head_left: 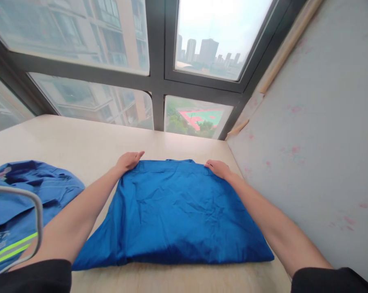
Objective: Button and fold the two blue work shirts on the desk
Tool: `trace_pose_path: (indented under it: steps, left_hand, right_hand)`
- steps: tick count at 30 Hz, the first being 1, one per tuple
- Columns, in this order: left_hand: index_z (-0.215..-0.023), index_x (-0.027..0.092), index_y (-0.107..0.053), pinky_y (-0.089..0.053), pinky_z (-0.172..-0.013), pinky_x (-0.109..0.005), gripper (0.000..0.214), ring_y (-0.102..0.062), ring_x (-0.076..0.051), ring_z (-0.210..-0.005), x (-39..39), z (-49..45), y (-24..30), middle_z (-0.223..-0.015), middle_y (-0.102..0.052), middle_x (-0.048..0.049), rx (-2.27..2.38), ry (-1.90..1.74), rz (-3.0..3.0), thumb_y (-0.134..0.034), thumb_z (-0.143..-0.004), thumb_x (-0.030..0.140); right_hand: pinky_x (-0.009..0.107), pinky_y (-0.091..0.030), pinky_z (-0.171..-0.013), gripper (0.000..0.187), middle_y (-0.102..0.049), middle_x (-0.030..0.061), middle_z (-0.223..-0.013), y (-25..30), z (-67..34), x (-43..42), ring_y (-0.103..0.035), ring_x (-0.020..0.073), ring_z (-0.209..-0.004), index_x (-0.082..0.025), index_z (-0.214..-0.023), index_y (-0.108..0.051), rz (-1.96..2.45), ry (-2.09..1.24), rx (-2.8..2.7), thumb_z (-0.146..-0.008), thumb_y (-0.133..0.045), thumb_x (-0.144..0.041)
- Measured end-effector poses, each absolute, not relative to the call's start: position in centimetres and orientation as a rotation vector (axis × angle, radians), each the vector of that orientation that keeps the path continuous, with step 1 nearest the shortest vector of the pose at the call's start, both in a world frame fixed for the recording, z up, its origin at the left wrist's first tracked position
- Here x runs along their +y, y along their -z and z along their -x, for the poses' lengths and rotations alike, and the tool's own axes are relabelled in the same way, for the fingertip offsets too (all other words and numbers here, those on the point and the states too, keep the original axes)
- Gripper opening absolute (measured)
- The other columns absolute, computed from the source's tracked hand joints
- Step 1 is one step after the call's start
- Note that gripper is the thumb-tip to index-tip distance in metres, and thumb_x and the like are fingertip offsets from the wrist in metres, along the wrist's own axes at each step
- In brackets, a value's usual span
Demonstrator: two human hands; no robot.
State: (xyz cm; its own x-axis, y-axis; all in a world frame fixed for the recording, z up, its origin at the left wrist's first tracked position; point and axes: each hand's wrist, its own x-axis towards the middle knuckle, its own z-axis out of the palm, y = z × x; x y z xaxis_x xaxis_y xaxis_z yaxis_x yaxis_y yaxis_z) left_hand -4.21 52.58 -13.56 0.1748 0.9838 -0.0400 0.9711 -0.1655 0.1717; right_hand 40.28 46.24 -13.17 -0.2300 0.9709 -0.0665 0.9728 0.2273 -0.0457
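Observation:
A folded blue garment (174,211) lies flat on the pale wooden tabletop (89,142) in front of me. My left hand (128,160) rests on its far left corner, fingers stretched forward and together, lying flat. My right hand (218,167) rests on the far right corner, fingers also flat against the cloth. Both forearms reach out over the garment's sides.
A second blue garment (22,203) with a yellow-green reflective stripe lies bunched at the left, with a grey metal hanger (37,211) over it. A window (159,61) runs along the table's far edge. A pale wall (318,134) closes the right side.

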Motion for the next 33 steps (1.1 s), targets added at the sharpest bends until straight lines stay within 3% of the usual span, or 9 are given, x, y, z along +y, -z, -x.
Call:
trace_pose_path:
  steps: [5, 13, 17, 19, 21, 23, 26, 30, 33]
  left_hand:
    - [-0.053, 0.020, -0.059, -0.041, -0.069, -0.033, 0.070, -0.064, -0.027, -0.074, 53.3, 6.3, 12.1, -0.066, -0.066, -0.0124, 1.876, -0.356, -2.166, -0.021, -0.088, 0.069]
    - [-0.055, 0.020, -0.058, -0.042, -0.071, -0.032, 0.055, -0.063, -0.025, -0.076, 53.1, 4.4, 12.3, -0.068, -0.066, -0.0114, 2.052, -0.739, -1.722, -0.030, -0.089, 0.053]
    - [-0.062, 0.018, -0.061, -0.043, -0.071, -0.032, 0.062, -0.063, -0.026, -0.081, 52.3, 5.1, 13.3, -0.077, -0.068, -0.0129, 2.146, -0.808, -1.510, -0.022, -0.091, 0.057]
    - [-0.075, 0.015, -0.066, -0.045, -0.070, -0.031, 0.067, -0.063, -0.025, -0.082, 51.8, 6.0, 13.3, -0.084, -0.069, -0.0120, 2.018, -0.794, -1.523, -0.024, -0.088, 0.066]
    - [-0.101, 0.014, -0.067, -0.048, -0.073, -0.030, 0.069, -0.064, -0.023, -0.086, 51.5, 6.6, 12.9, -0.094, -0.069, -0.0095, 1.814, -0.743, -1.648, -0.043, -0.077, 0.074]
    - [-0.117, 0.016, -0.063, -0.048, -0.082, -0.030, 0.079, -0.064, -0.024, -0.094, 51.3, 6.7, 12.4, -0.103, -0.069, -0.0080, 1.651, -0.631, -1.865, -0.066, -0.060, 0.071]
    - [-0.103, 0.021, -0.070, -0.045, -0.094, -0.031, 0.066, -0.062, -0.027, -0.104, 51.5, 5.9, 11.7, -0.107, -0.069, -0.0074, 1.493, -0.355, -2.173, -0.077, -0.050, 0.059]
    - [-0.094, 0.024, -0.074, -0.046, -0.093, -0.030, 0.042, -0.064, -0.026, -0.103, 51.8, 4.6, 10.9, -0.106, -0.072, -0.0040, 1.406, -0.146, -2.225, -0.074, -0.057, 0.044]
    - [-0.094, 0.022, -0.076, -0.046, -0.096, -0.031, 0.035, -0.065, -0.026, -0.104, 51.3, 5.0, 10.6, -0.104, -0.074, -0.0039, 1.403, -0.308, -2.177, -0.067, -0.065, 0.040]
  right_hand:
    - [0.027, -0.032, -0.065, 0.041, -0.073, 0.0083, -0.088, 12.6, -42.4, 46.2, -0.066, 0.0211, -0.081, -0.021, -0.090, -0.068, -2.027, -0.099, 2.453, -0.102, -0.036, -0.043]
    - [0.028, -0.025, -0.059, 0.040, -0.072, 0.0077, -0.087, 13.3, -41.9, 47.4, -0.062, 0.0196, -0.077, -0.021, -0.085, -0.067, -2.285, -0.075, 2.278, -0.101, -0.037, -0.043]
    - [0.027, -0.027, -0.060, 0.045, -0.072, 0.0067, -0.088, 15.1, -42.0, 46.9, -0.061, 0.0187, -0.078, -0.020, -0.082, -0.067, -2.339, 0.099, 2.295, -0.101, -0.034, -0.044]
    - [0.027, -0.031, -0.062, 0.050, -0.071, 0.0057, -0.082, 15.4, -42.6, 46.6, -0.061, 0.0184, -0.076, -0.019, -0.076, -0.065, -2.280, 0.215, 2.381, -0.101, -0.033, -0.048]
    - [0.026, -0.036, -0.066, 0.049, -0.070, 0.0049, -0.082, 15.3, -43.1, 46.5, -0.061, 0.0185, -0.077, -0.019, -0.075, -0.064, -2.167, 0.367, 2.502, -0.098, -0.037, -0.052]
    - [0.027, -0.040, -0.073, 0.041, -0.071, 0.0053, -0.089, 14.9, -42.9, 46.6, -0.063, 0.0197, -0.084, -0.019, -0.083, -0.066, -2.043, 0.512, 2.604, -0.094, -0.047, -0.053]
    - [0.029, -0.044, -0.081, 0.032, -0.071, 0.0071, -0.102, 14.2, -41.3, 47.1, -0.063, 0.0225, -0.095, -0.019, -0.095, -0.067, -1.934, 0.638, 2.646, -0.086, -0.062, -0.049]
    - [0.030, -0.045, -0.082, 0.027, -0.071, 0.0062, -0.100, 13.5, -39.7, 47.6, -0.063, 0.0231, -0.095, -0.019, -0.095, -0.067, -1.866, 0.716, 2.667, -0.079, -0.070, -0.040]
    - [0.029, -0.045, -0.078, 0.022, -0.071, 0.0040, -0.088, 12.7, -40.5, 47.1, -0.063, 0.0212, -0.086, -0.019, -0.084, -0.068, -1.826, 0.797, 2.766, -0.082, -0.064, -0.040]
